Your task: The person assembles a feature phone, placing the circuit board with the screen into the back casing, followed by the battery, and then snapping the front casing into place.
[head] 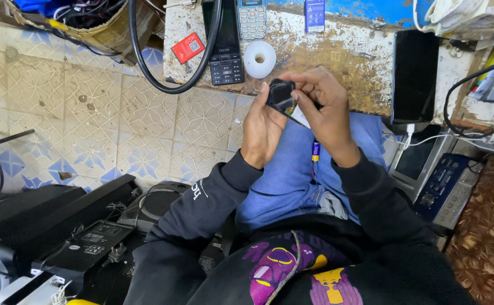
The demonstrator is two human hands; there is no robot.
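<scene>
My left hand (261, 127) and my right hand (326, 110) are raised together in front of me, above my blue-trousered lap. Both grip a small black boxy device (281, 95) with a glossy face. The left thumb and fingers cradle it from below and the left side. My right fingers curl over its top and right edge. A small white piece (300, 116) shows just under the device, between the hands. A thin blue tool (316, 150) hangs below my right palm.
A worn workbench (348, 56) ahead carries a black keypad phone (224, 42), a second keypad phone (252, 18), a white tape roll (260, 59), a red card (188, 47) and a black cable loop (168, 85). A black smartphone (415, 76) charges at right. Black electronics (83, 243) lie on the tiled floor at left.
</scene>
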